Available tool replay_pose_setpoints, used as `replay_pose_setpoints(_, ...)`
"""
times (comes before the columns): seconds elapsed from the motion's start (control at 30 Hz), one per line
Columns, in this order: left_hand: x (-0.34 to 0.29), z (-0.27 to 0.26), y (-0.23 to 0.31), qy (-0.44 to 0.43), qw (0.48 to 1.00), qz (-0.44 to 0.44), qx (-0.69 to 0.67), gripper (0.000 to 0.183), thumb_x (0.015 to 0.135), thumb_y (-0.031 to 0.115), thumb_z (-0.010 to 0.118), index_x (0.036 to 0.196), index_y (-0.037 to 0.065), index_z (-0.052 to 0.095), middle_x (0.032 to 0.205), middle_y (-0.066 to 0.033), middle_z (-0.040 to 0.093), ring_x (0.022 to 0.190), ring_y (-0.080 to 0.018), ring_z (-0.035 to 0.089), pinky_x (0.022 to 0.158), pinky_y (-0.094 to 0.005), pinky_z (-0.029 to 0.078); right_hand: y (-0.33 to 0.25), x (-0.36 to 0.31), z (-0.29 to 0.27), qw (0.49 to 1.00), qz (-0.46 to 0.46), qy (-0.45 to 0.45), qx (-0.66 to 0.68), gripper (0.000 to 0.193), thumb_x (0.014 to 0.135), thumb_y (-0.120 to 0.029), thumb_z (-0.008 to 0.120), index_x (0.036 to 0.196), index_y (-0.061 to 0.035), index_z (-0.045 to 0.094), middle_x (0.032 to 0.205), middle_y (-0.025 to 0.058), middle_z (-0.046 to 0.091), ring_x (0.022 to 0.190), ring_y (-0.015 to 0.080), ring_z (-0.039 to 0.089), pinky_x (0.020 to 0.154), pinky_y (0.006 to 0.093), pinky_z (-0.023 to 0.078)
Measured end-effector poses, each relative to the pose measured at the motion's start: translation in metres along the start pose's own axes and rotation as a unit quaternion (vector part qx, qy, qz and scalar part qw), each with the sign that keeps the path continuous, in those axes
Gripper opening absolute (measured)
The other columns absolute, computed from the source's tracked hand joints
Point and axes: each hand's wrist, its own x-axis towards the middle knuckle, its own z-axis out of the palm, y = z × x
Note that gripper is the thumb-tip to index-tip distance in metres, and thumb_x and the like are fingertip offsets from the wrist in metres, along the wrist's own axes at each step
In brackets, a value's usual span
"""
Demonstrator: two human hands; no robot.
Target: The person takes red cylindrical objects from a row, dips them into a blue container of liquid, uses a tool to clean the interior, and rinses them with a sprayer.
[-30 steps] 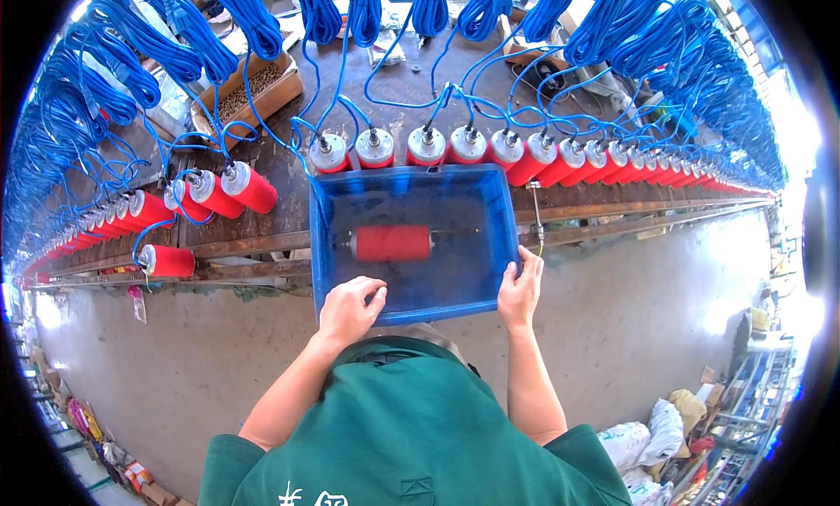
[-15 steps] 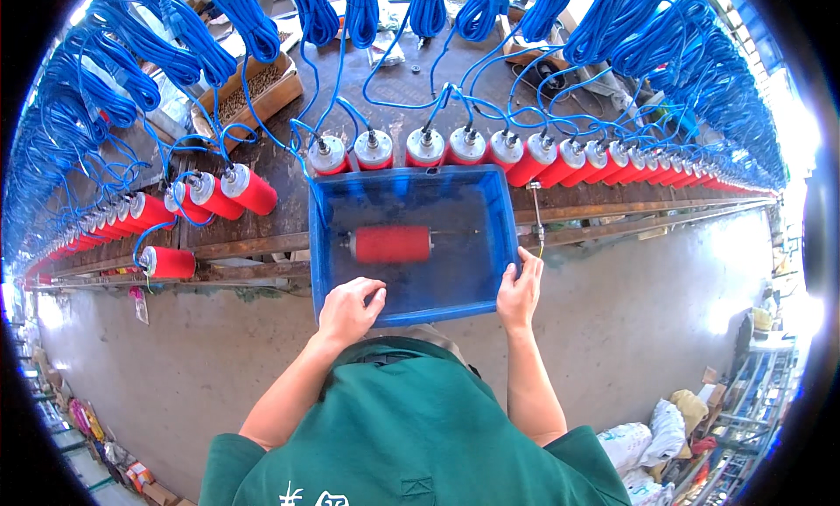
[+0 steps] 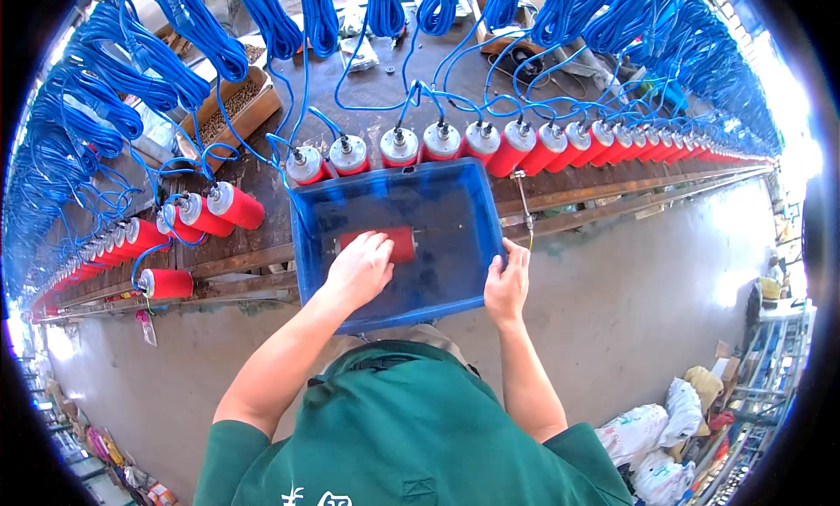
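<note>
A blue plastic tub (image 3: 303, 270) stands in front of me against the bench edge, with what looks like dark water in it. Inside lies a red cylinder (image 3: 402, 244) with metal ends and a thin rod at its right. My left hand (image 3: 360, 268) reaches into the tub, its fingers bent over the middle of the cylinder and partly hiding it. My right hand (image 3: 507, 283) is at the tub's right rim, thumb toward the inside and fingers along the outside. A metal fitting with a thin yellow hose (image 3: 527, 216) hangs just beyond that hand.
Many red cylinders (image 3: 507, 152) with grey caps line the bench edge, wired to hanging coils of blue cable (image 3: 385, 12). One cylinder (image 3: 168, 284) juts out at the left. A box of small parts (image 3: 234, 112) sits on the bench. White sacks (image 3: 632, 432) lie on the floor behind right.
My left hand has moved from the tub's near rim forward onto the red cylinder. My right hand stays at the right rim. The view has shifted slightly.
</note>
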Motion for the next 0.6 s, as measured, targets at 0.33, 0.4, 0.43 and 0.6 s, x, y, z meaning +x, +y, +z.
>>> replay_pose_setpoints(0.33, 0.034, 0.026, 0.016, 0.015, 0.998, -0.021, 0.064, 0.033, 0.085, 0.012, 0.072, 0.115, -0.002, 0.068, 0.120, -0.0185, 0.069, 0.116, -0.0360, 0.065, 0.103, -0.0456, 0.053, -0.001, 0.000, 0.001, 1.000, 0.004, 0.011, 0.016, 0.035, 0.100, -0.002, 0.058, 0.135, 0.0003, 0.060, 0.125, 0.0211, 0.061, 0.117, 0.0415, 0.062, 0.103, 0.0461, 0.052)
replay_pose_setpoints(0.4, 0.035, 0.027, 0.014, 0.004, 0.997, -0.029, 0.071, 0.035, 0.085, 0.012, 0.072, 0.116, -0.002, 0.068, 0.121, -0.0180, 0.069, 0.117, -0.0357, 0.065, 0.104, -0.0458, 0.053, 0.000, 0.000, 0.000, 1.000, 0.000, 0.011, 0.013, 0.035, 0.100, -0.002, 0.058, 0.135, 0.0002, 0.060, 0.125, 0.0211, 0.061, 0.117, 0.0415, 0.062, 0.103, 0.0461, 0.052)
replay_pose_setpoints(0.43, 0.035, 0.027, 0.011, -0.012, 0.996, -0.039, 0.082, 0.041, 0.083, 0.013, 0.075, 0.120, -0.001, 0.067, 0.122, -0.0172, 0.069, 0.117, -0.0349, 0.066, 0.104, -0.0458, 0.054, 0.000, 0.000, 0.000, 1.000, -0.001, 0.012, 0.010, 0.035, 0.100, -0.002, 0.058, 0.135, 0.0001, 0.060, 0.124, 0.0210, 0.061, 0.117, 0.0415, 0.062, 0.103, 0.0461, 0.052)
replay_pose_setpoints(0.6, 0.037, 0.039, -0.011, -0.082, 0.987, -0.082, 0.108, 0.069, 0.071, 0.018, 0.089, 0.133, 0.004, 0.062, 0.123, -0.0135, 0.069, 0.119, -0.0327, 0.066, 0.102, -0.0459, 0.057, -0.001, 0.001, -0.001, 1.000, -0.008, 0.017, 0.006, 0.036, 0.099, -0.002, 0.058, 0.135, 0.0007, 0.060, 0.122, 0.0209, 0.061, 0.117, 0.0409, 0.062, 0.103, 0.0458, 0.052)
